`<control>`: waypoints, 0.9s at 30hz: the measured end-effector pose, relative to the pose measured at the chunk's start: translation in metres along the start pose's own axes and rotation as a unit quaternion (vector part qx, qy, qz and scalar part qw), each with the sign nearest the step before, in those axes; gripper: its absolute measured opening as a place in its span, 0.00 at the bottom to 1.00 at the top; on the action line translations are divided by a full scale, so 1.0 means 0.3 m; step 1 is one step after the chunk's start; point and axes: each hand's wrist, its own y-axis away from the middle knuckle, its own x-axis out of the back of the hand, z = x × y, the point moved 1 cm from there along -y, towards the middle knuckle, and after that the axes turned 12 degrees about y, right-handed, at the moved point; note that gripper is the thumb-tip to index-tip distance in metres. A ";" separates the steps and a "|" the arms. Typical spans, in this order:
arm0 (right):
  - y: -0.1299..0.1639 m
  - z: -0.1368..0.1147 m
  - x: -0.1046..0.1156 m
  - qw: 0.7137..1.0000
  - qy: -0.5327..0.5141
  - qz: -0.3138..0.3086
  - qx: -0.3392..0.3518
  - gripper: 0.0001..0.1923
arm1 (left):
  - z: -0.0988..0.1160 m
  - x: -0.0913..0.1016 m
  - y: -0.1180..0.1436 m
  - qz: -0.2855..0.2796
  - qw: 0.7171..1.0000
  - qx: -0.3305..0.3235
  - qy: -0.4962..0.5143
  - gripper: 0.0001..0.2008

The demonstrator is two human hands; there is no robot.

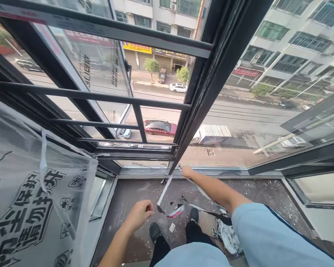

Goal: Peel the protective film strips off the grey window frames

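My right hand (186, 171) reaches forward to the foot of the dark window post (196, 107), its fingers closed on a strip of protective film (167, 189). White on one side with some red, the strip hangs down and loops near the floor. Its grip is partly hidden by the hand itself. My left hand (140, 214) hovers above the floor left of the loop, fingers curled in, and nothing shows in it. The window frame (139, 154) beside the post still carries pale film along its crossbar.
A plastic-wrapped panel (41, 185) with printed characters stands at the left. The dark floor (128, 193) bears white scraps, a small white card (172, 227) and a crumpled film heap (228, 237) by my feet. An outward-opened sash (100, 66) and bars overlook a street far below.
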 end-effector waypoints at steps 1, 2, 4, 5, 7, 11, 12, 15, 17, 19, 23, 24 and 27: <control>-0.025 -0.037 0.004 1.000 0.004 -0.017 0.014 0.12 | -0.036 0.010 0.000 0.034 0.999 0.010 0.014 0.09; -0.042 -0.083 0.005 0.998 0.010 -0.041 0.037 0.09 | -0.058 0.017 -0.006 0.076 0.996 0.003 0.041 0.19; -0.054 -0.191 -0.001 0.985 0.032 -0.100 0.137 0.05 | -0.068 0.030 -0.021 0.170 0.977 -0.051 0.118 0.43; -0.051 -0.245 -0.003 0.968 0.050 -0.124 0.210 0.05 | -0.062 0.040 -0.026 0.204 0.961 -0.086 0.163 0.52; -0.043 -0.336 0.007 0.927 0.078 -0.127 0.345 0.07 | -0.040 0.068 -0.026 0.194 0.934 -0.139 0.266 0.58; -0.081 -0.421 0.081 0.955 0.008 0.045 0.293 0.09 | 0.029 0.090 0.000 0.015 0.877 -0.120 0.464 0.40; -0.107 -0.431 0.097 0.966 -0.037 0.081 0.243 0.10 | 0.054 0.075 0.004 -0.005 0.853 -0.118 0.508 0.38; -0.212 -0.453 0.112 0.968 -0.168 0.126 0.139 0.10 | 0.142 -0.032 -0.009 -0.043 0.808 -0.115 0.576 0.37; -0.295 -0.448 0.098 0.964 -0.216 0.118 0.103 0.10 | 0.197 -0.119 -0.030 -0.088 0.816 -0.095 0.564 0.32; -0.369 -0.417 0.079 0.962 -0.245 0.097 0.076 0.11 | 0.236 -0.173 -0.052 -0.099 0.830 -0.049 0.547 0.22; -0.473 -0.311 0.039 0.957 -0.289 0.028 0.016 0.13 | 0.274 -0.165 -0.071 0.011 0.787 0.059 0.615 0.16; -0.493 -0.292 0.027 0.956 -0.291 0.016 -0.001 0.13 | 0.284 -0.157 -0.074 0.021 0.763 0.062 0.643 0.18; -0.537 -0.283 -0.024 0.966 -0.257 -0.012 -0.021 0.14 | 0.310 -0.155 -0.100 0.016 0.726 0.040 0.686 0.19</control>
